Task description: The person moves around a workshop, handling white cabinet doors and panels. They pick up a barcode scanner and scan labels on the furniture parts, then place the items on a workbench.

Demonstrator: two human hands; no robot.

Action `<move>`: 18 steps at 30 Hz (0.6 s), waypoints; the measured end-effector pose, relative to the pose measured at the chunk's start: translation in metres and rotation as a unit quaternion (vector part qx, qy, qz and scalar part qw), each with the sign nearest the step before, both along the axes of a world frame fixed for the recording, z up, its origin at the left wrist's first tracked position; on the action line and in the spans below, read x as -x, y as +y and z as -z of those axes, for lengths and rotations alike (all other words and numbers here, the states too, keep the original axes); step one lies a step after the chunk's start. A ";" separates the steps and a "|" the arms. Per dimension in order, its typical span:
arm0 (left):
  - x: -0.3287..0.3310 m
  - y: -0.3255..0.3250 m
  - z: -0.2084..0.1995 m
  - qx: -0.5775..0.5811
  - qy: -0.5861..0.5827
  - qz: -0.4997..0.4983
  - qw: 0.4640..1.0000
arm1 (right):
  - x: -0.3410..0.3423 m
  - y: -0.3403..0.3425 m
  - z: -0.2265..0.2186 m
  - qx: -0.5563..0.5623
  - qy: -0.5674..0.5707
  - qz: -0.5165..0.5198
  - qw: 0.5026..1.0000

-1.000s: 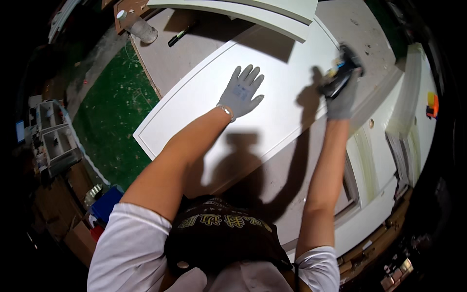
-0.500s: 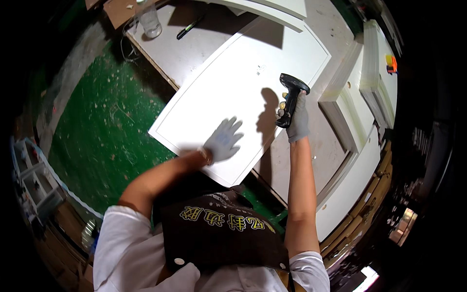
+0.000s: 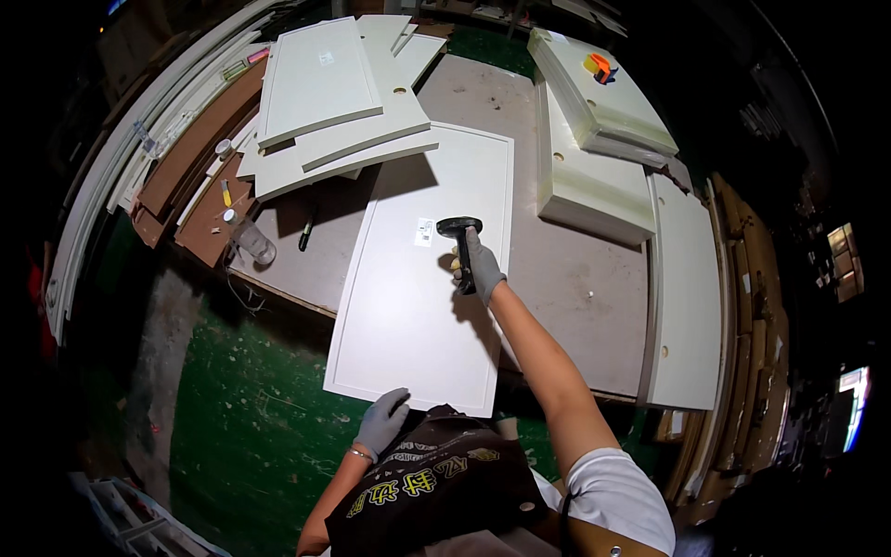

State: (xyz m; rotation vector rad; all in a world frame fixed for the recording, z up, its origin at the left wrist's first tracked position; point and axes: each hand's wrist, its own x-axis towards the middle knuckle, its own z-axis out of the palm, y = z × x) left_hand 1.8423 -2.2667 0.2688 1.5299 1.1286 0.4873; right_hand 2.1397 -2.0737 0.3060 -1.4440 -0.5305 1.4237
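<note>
My right hand (image 3: 483, 267), in a grey glove, is wrapped round the grip of a black handheld barcode scanner (image 3: 466, 251). The scanner is held above a white framed panel (image 3: 408, 316), with its head close to a small printed label (image 3: 424, 232) on the panel. My left hand (image 3: 380, 422), also gloved, is at the panel's near edge. Its fingers are loosely bent and a little apart, with nothing visible in them. The panel lies lengthwise away from me, its near end reaching past the table edge.
White panels (image 3: 320, 79) are piled unevenly at the far left. Wrapped panel stacks (image 3: 594, 190) stand on the right, with an orange tape dispenser (image 3: 601, 68) on top. A clear bottle (image 3: 251, 239) and a black marker (image 3: 306, 232) lie left on the table (image 3: 585, 306).
My view has turned. My left hand has gone from lying spread on the panel to its near edge. The scanner, still in my right hand, is now close beside the label.
</note>
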 end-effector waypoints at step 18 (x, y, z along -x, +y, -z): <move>0.172 0.142 -0.012 -0.027 -0.019 0.007 0.999 | 0.051 -0.012 -0.008 0.045 -0.016 0.128 0.991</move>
